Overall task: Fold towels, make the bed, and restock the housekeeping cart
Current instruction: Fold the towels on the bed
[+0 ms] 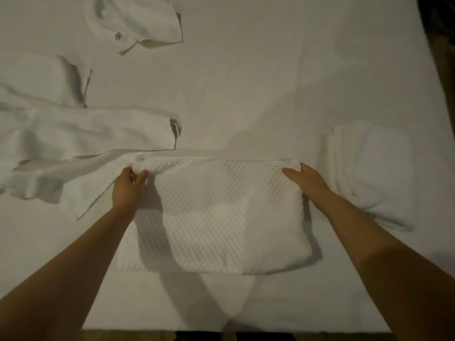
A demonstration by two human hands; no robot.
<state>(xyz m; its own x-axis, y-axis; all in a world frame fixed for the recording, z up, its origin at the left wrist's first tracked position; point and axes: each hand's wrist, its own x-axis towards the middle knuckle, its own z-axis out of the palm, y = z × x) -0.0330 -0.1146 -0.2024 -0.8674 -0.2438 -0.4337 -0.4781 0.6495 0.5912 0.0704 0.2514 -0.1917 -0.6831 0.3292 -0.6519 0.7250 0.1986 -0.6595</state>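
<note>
Left hand (129, 188): we see it pinching the far left corner of the white waffle-weave towel (216, 217), with thumb and fingers curled round the fabric edge.
Right hand (309, 184): we see it lying flat on the far right corner of the same towel, fingers straight and pointing left, gripping nothing.
White waffle-weave towel: we find it folded into a rectangle, flat on the white bed sheet (246, 82) right in front of us, between the two forearms.
Right side: we see a stack of folded white towels (369, 173) just beside the right hand.
Left side: we see loose white towels (73, 139) spread unfolded. One of them touches the waffle-weave towel at the corner the left hand pinches. A small label (176, 129) with dark print sits at the end of another.
Far side: we see a white towel with a blue emblem (138, 20), rumpled, well apart from the hands.
</note>
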